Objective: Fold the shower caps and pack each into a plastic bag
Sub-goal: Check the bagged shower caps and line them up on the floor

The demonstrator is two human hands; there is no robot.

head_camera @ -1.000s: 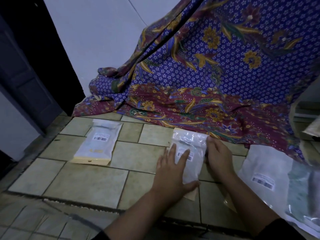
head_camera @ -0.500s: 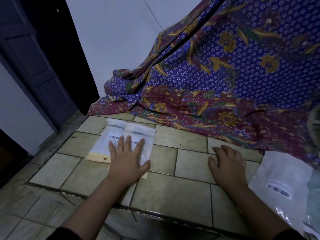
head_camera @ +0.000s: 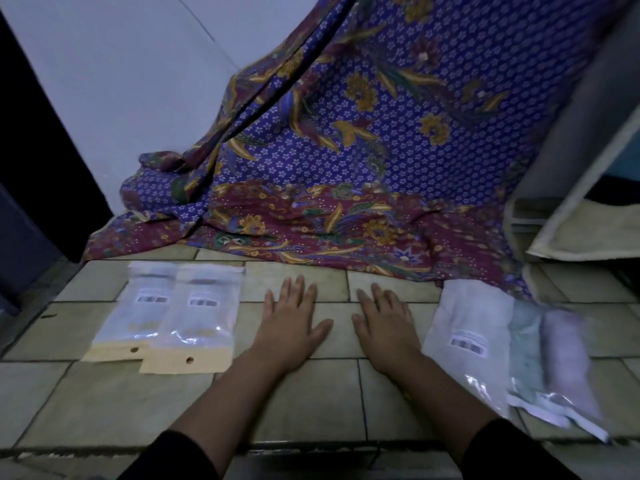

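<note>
Looks like a gap between caps. Two packed bags (head_camera: 173, 315) lie overlapping on the tiled floor (head_camera: 311, 403), just left of the left hand (head_camera: 294, 323). It and the right hand (head_camera: 384, 323) lie flat, fingers spread, holding nothing. Next up is probably a reach to the blurry pile of packs (head_camera: 467, 337) on the right for a fresh cap.

From the head, looking forward and down.

Worn up high and close over the tiled floor (head_camera: 311, 403). Near enough to fill the low middle of the frame with the left hand (head_camera: 294, 320) and right hand (head_camera: 384, 323), both flat, with arms in from the bottom edge. Wide, and bent at the sides. Facing a flowery cloth (head_camera: 346, 150) across the top and a white wall (head_camera: 121, 81) in the upper left.
</note>
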